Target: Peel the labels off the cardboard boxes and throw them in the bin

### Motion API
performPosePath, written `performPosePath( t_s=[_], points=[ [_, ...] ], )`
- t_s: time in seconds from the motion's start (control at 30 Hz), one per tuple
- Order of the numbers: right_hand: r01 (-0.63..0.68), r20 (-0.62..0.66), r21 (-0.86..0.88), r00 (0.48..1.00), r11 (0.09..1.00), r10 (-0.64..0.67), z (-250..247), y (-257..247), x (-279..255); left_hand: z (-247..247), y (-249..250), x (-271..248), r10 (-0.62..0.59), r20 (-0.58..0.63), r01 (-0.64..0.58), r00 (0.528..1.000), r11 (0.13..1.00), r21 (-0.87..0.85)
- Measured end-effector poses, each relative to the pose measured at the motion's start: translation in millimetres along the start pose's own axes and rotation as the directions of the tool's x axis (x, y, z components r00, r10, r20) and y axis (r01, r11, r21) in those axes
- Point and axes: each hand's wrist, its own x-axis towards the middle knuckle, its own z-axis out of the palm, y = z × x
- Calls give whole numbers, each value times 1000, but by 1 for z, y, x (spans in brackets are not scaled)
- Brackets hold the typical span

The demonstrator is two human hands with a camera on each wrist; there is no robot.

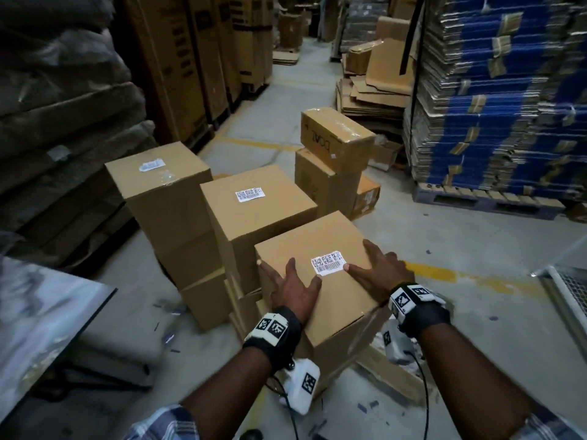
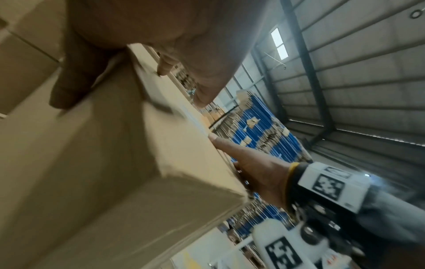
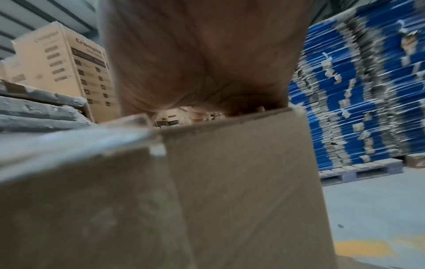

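Observation:
The nearest cardboard box carries a white barcode label on its top. My left hand lies flat on the top, left of the label, fingers spread. My right hand lies flat to the right, its thumb tip touching the label's right edge. The left wrist view shows my left palm over the box, and my right hand at its far edge. In the right wrist view my right palm covers the box. Behind stand a box with a whole label and one with a torn label.
More boxes are stacked behind. A pallet of blue flattened cartons stands at the right, and a wire-mesh frame at the right edge. A grey sheet lies at the lower left. Wrapped bundles line the left side.

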Motion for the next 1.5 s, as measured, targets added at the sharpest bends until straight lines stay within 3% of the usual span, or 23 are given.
performPosePath(
  t_s=[0.17, 0.4, 0.63, 0.83, 0.97, 1.1, 1.23, 1.4, 1.5],
  points=[
    [10, -11, 44, 1000, 999, -10, 8, -2, -29, 3, -19, -6, 29, -126, -31, 992, 999, -16],
    [47, -22, 117, 999, 992, -45, 23, -8, -104, -26, -46, -52, 143, -210, -97, 967, 972, 215],
    [141, 99, 74, 984, 987, -148, 42, -46, -167, -87, -82, -112, 96, -250, -9, 964, 944, 329],
    [304, 135, 24, 943, 952, -304, 56, -115, -220, -152, -139, -161, 33, -389, 85, 921, 956, 282],
    [443, 164, 75, 878, 893, -449, 75, -182, -262, -207, -186, -196, -5, -501, 134, 865, 966, 223],
    [616, 148, 88, 769, 783, -622, 100, -258, -310, -271, -238, -230, -71, -605, 213, 793, 963, 166],
    [708, 149, 51, 692, 705, -706, 128, -338, -353, -334, -291, -263, -152, -682, 300, 715, 948, 103],
    [825, 162, 32, 553, 564, -817, 169, -439, -402, -408, -362, -296, -235, -755, 366, 613, 930, 8],
    [855, 164, 23, 508, 518, -846, 196, -494, -427, -448, -401, -307, -250, -789, 389, 562, 921, -14]
  ],
)
